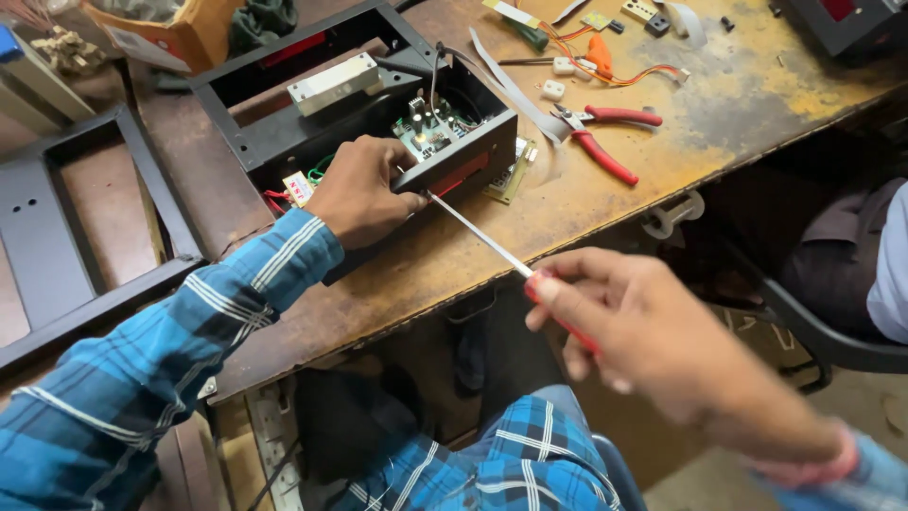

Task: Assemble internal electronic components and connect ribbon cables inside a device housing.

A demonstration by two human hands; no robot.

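Your left hand point(364, 194) steadies the near corner of the open black metal enclosure point(284, 132), fingers curled and pressed onto its front edge. Your right hand point(653, 331) has its fingers clamped round the red handle of a long screwdriver point(478, 235), whose tip meets the front face of the box just beside your left thumb. The enclosure lies on the worn wooden workbench point(586, 199), close to its near edge, with a green circuit board point(430, 128) standing inside at the right end and a pale rectangular block point(333, 83) across the middle.

To drive this well, keep the shaft in line with the screw rather than at a slant; the blade enters at a low angle now, so it may slip out of the head. Press along the shaft as you turn, and hold your left thumb clear of the tip. Keep the box pinned flat so that it does not skate toward the edge. Whether the tip is fully seated is too small to tell.

The bench top is stained and scuffed yellow-brown. Red-handled pliers point(605, 142) lie to the right of the box, apart from it, with white connectors, loose wires point(605, 61) and a grey ribbon cable beyond. A black metal frame point(57, 218) rests at the left. Another person sits on a dark chair at the far right.
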